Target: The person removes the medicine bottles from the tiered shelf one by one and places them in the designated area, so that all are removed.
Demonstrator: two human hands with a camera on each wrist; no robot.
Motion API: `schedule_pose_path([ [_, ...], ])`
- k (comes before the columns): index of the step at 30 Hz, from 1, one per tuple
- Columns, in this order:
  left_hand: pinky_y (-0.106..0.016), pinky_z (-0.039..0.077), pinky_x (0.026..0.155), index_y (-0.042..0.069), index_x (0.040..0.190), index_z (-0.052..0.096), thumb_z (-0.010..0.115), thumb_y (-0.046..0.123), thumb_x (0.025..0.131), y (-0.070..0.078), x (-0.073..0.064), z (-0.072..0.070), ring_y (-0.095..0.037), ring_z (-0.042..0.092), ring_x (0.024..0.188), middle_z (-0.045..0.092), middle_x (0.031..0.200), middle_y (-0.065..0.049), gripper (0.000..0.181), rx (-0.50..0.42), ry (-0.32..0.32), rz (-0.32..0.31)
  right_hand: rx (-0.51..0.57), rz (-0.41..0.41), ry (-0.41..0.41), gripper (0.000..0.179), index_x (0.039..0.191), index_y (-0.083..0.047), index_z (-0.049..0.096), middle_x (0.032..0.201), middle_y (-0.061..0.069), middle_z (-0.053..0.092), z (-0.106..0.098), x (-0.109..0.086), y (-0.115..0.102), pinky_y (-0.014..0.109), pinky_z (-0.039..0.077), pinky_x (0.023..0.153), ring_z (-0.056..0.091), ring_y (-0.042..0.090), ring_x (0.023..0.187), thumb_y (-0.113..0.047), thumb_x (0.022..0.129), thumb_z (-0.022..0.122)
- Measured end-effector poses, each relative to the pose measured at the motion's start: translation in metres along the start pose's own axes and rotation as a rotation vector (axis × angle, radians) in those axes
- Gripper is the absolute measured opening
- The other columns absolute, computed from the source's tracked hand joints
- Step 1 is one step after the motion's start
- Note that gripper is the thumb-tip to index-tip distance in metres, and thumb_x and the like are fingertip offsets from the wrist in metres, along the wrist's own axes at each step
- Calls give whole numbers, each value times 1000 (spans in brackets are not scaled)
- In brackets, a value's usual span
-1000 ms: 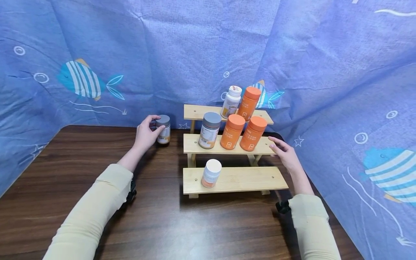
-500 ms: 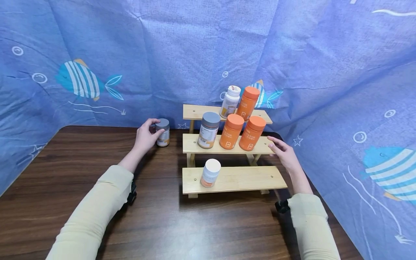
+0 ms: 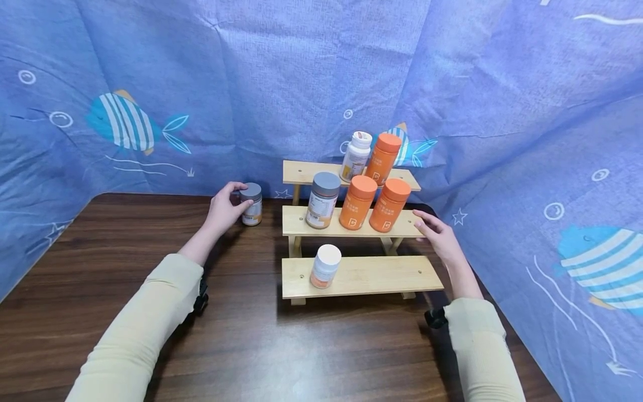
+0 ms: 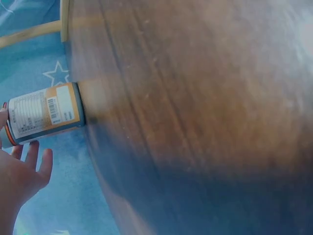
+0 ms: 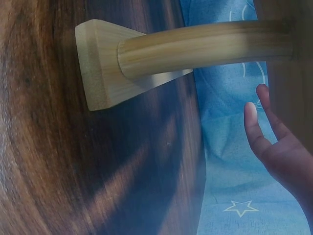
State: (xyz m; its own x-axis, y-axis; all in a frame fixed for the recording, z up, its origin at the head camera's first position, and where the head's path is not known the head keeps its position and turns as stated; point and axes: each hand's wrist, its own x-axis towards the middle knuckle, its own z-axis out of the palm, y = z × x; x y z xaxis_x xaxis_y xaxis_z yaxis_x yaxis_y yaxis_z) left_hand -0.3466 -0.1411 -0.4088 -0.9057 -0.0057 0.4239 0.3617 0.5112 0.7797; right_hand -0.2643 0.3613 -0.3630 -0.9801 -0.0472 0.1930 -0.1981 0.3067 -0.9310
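Observation:
A supplement bottle with a grey cap (image 3: 252, 207) stands upright on the table near its back edge. My left hand (image 3: 224, 210) holds it around the cap, thumb in front and fingers behind. In the left wrist view, the same bottle (image 4: 46, 111) has its base at the tabletop, and some fingers (image 4: 45, 166) spread away from it. My right hand (image 3: 438, 237) touches the right end of the middle board of a three-step wooden display stand (image 3: 361, 276). In the right wrist view, two of its fingers (image 5: 252, 115) extend loosely below the board; the others are hidden.
On the middle step stand another grey-capped bottle (image 3: 323, 201) and two orange bottles (image 3: 359, 203). The top step bears a white bottle (image 3: 356, 156) and an orange bottle (image 3: 384, 158). A small white bottle (image 3: 326, 267) occupies the lowest step. Blue fish-print cloth (image 3: 281, 84) hangs behind.
The grey-capped bottle in my left hand has come down slightly onto the table, mostly in the first half second. My right hand has stayed at the stand's end.

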Motion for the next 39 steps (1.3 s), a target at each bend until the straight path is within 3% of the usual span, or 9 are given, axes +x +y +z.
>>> schedule_pose_path([
  [8,-48,42,94,6,120,56,71,22,85,3,1,-7,-35,56,110,58,125,-19,42,43,-38,-39,27,-1,-1,49,136,10,40,116,-9,56,2,-1,0,17,53,67,53,-1,92,-11,95,56],
  [18,-49,42,97,7,129,51,68,29,87,22,11,-20,-34,50,122,53,131,-16,51,18,-94,-95,26,2,-3,50,137,10,39,129,-2,52,1,0,2,17,54,69,53,-2,99,-13,95,55],
  [21,-50,40,98,7,130,51,67,30,87,28,14,-23,-34,49,123,53,132,-17,52,33,-111,-97,30,-4,-8,50,137,10,39,126,-5,53,1,0,2,17,54,69,53,-2,98,-12,95,55],
  [28,-50,39,100,9,132,50,67,34,87,52,17,-28,-32,45,126,51,135,-14,54,37,-165,-114,9,3,-4,50,137,9,40,124,-7,53,1,-1,2,25,55,73,53,-2,96,-14,95,56],
  [39,-47,37,103,9,131,52,67,35,87,86,26,-36,-30,44,128,51,136,-13,53,41,-182,-90,14,-6,1,49,137,8,41,121,-9,55,0,1,2,23,55,72,53,-2,95,-13,95,56],
])
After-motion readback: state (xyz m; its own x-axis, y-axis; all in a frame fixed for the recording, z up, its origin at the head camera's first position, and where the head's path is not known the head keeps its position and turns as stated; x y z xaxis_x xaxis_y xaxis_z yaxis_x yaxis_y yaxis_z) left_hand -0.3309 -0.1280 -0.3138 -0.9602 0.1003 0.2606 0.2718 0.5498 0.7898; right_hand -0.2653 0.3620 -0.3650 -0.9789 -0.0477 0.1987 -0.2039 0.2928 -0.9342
